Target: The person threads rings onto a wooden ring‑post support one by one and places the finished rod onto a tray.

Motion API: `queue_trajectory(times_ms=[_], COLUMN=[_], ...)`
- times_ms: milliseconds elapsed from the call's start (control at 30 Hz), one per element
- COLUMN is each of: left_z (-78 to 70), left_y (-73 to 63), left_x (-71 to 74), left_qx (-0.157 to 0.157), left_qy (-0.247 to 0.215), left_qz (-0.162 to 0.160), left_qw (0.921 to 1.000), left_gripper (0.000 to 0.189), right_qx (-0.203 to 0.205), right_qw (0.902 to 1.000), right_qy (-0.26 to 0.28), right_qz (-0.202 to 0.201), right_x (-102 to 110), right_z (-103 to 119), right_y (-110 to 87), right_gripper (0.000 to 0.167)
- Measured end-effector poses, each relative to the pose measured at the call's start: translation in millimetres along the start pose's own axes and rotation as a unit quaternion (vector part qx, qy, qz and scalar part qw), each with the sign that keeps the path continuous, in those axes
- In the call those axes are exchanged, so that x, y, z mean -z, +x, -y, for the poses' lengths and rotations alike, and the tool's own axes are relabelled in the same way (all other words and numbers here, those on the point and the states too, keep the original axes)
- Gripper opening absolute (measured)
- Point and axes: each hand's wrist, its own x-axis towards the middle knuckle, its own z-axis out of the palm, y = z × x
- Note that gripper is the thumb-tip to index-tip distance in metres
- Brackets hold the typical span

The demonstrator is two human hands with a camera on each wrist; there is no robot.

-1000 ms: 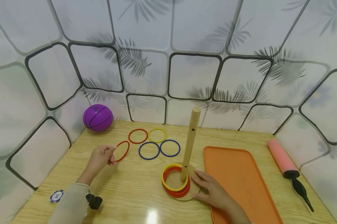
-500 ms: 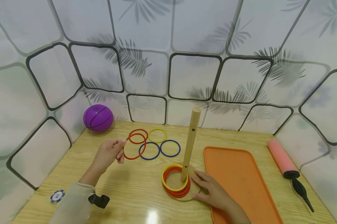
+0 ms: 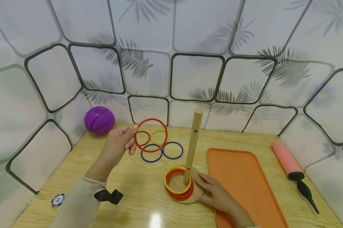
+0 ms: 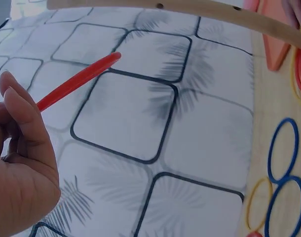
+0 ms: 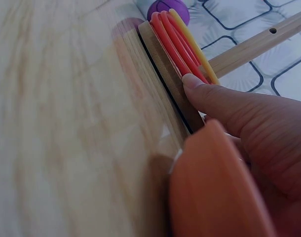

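Observation:
My left hand (image 3: 120, 144) pinches a red ring (image 3: 151, 119) at its left edge and holds it raised above the table. The same red ring (image 4: 79, 81) shows nearly edge-on in the left wrist view. My right hand (image 3: 217, 194) rests its fingers on the wooden base (image 3: 196, 178) of an upright peg (image 3: 192, 145), thumb against the base's edge. A yellow ring (image 3: 165, 182) lies over several red rings (image 3: 183, 199) around the peg's foot. Behind the held ring, two blue rings (image 3: 183, 151), a yellow ring (image 3: 160, 130) and a red ring (image 3: 143, 131) lie flat.
An orange tray (image 3: 240, 177) lies to the right, partly under my right forearm. Beyond it is a pink hand pump (image 3: 288, 158) with a black nozzle. A purple ball (image 3: 99, 120) sits at the back left, a poker chip (image 3: 58, 200) at the front left.
My left hand has lifted the red ring and carried it right, turning it to face the head camera. The right hand, base and peg have stayed put.

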Motion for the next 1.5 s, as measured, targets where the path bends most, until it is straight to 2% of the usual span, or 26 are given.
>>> queue_trajectory(times_ms=[133, 233, 400, 533, 667, 833, 933, 1100, 1300, 1500], left_z=[-18.9, -31.1, -47.0, -61.3, -76.7, -85.4, -81.7, -65.7, -39.7, -10.4], left_y=[6.4, 9.9, 14.6, 17.1, 17.2, 17.3, 18.4, 17.6, 13.5, 8.4], left_x=[-11.8, -20.7, -36.4, -49.7, -62.3, -76.3, -83.0, -90.9, -95.0, -91.2], left_qx=[-0.028, -0.029, -0.020, -0.037, -0.046, -0.046, -0.038, -0.007, 0.025, 0.033], left_qy=[-0.068, -0.100, -0.141, -0.176, -0.216, -0.231, -0.219, -0.185, -0.134, -0.081], left_qz=[0.020, 0.030, 0.038, 0.048, 0.058, 0.074, 0.082, 0.071, 0.053, 0.049], left_qw=[0.9971, 0.9941, 0.9890, 0.9825, 0.9735, 0.9691, 0.9716, 0.9802, 0.9892, 0.9950], left_gripper=[0.032, 0.027, 0.030, 0.040, 0.039, 0.036, 0.035, 0.027, 0.028, 0.027], right_qx=[0.000, -0.001, -0.005, -0.005, -0.002, 0.003, 0.010, 0.004, -0.006, 0.002], right_qw=[1.0000, 1.0000, 0.9999, 0.9998, 0.9999, 1.0000, 0.9999, 1.0000, 0.9999, 1.0000], right_qy=[0.002, 0.004, 0.011, 0.015, 0.010, 0.004, 0.002, 0.006, 0.001, -0.004], right_qz=[0.002, 0.004, 0.009, 0.010, 0.008, 0.004, 0.000, 0.006, 0.011, 0.003], right_x=[0, 0, 0, 1, 2, 2, 2, 3, 3, 3], right_z=[-1, -1, -1, -1, 0, 1, 3, 5, 3, 3], right_y=[0.4, 0.5, 0.5, 0.3, 0.7, 0.8, 0.4, 0.3, 0.7, -0.4], right_gripper=[0.066, 0.066, 0.067, 0.067, 0.067, 0.066, 0.066, 0.066, 0.067, 0.066])
